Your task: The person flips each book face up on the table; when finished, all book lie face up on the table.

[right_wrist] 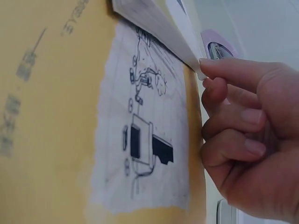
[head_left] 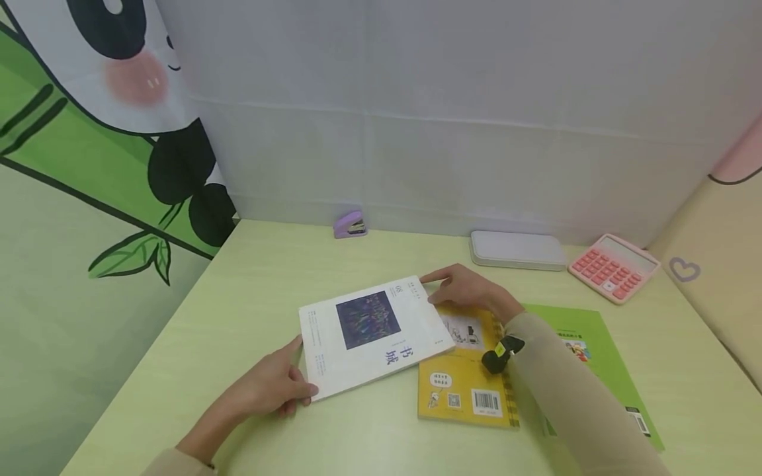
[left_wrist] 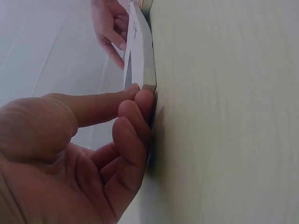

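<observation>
Head view: white book (head_left: 375, 340) between left hand (head_left: 269, 385) and right hand (head_left: 468, 289).

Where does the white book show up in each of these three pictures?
Head: the white book is in the lower middle, between the left hand and the right hand.
Left wrist: top, just left of centre, nearly edge-on.
Right wrist: top, near centre, partly in view, overlapping the yellow book.
Shared landmark: the right hand, visible in all three views.
</observation>
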The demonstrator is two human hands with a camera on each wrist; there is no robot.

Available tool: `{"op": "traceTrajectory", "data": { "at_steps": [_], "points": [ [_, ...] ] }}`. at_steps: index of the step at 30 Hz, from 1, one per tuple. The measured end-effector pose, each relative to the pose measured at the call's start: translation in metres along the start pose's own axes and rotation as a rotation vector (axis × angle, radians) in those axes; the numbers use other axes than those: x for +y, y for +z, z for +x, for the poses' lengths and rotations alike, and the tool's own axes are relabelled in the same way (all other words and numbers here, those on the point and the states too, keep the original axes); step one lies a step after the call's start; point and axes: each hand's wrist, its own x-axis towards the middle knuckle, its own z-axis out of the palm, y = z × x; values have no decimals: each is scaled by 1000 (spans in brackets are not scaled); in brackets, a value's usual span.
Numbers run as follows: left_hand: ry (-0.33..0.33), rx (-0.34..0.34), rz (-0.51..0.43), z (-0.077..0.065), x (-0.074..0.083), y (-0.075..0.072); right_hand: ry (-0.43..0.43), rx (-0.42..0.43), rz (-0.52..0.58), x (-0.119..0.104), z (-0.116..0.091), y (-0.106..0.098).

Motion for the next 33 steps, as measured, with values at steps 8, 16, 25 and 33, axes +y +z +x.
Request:
{"op": "traceTrajectory", "data": {
  "at_steps": [8, 16, 25, 33],
  "points": [
    [-67, 97, 142, 3, 1, -10, -61, 77, -28, 7, -22, -5],
    [-23, 184, 211, 29, -4, -55, -83, 91, -18, 8, -58, -4],
    [45, 154, 149, 59, -10, -75, -34, 111, 47, 18, -82, 15],
    [69, 119, 136, 72, -9, -79, -26, 97, 89, 19, -94, 26]
  ]
}}
